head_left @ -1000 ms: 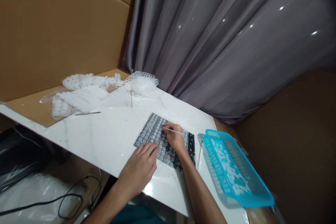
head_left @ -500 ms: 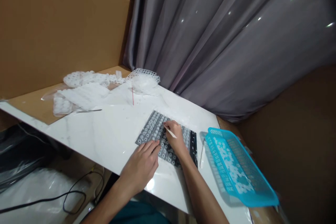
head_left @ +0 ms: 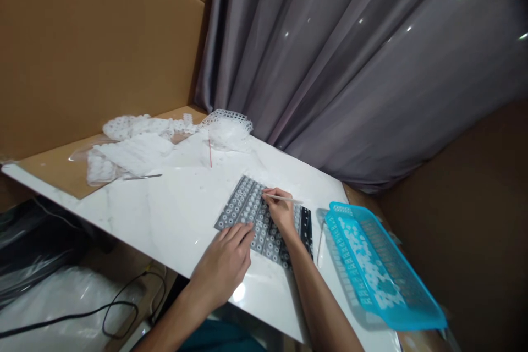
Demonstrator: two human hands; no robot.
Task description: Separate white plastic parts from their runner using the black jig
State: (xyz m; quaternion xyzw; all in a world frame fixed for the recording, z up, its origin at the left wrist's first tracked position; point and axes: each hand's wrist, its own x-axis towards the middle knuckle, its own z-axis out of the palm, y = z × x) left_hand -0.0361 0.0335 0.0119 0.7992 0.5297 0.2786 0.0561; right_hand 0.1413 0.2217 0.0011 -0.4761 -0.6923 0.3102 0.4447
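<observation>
A dark sheet (head_left: 235, 210) covered with rows of small white rings lies on the white table, with a black strip along its right side. My right hand (head_left: 281, 213) is over the sheet's upper middle, its fingers pinched around a slim white stick-like tool (head_left: 286, 198). The tool's outer end points right; its tip and whatever it touches are too small to make out. Flat on the sheet's near left edge rests my left hand (head_left: 229, 250), fingers stretched out and holding nothing. My right hand and forearm hide part of the rings.
A blue plastic basket (head_left: 402, 291) holding small white pieces stands at the right, with a thin white tool (head_left: 320, 242) beside it. Bagged white pieces (head_left: 136, 151), a thin metal tool (head_left: 143, 177) and a red stick (head_left: 210, 153) lie at the back left. Cardboard panels and a grey curtain (head_left: 289, 55) stand behind.
My right hand has shifted slightly and turned, so the white tool now lies nearly level instead of slanting down to the right. My left hand stays on the sheet.
</observation>
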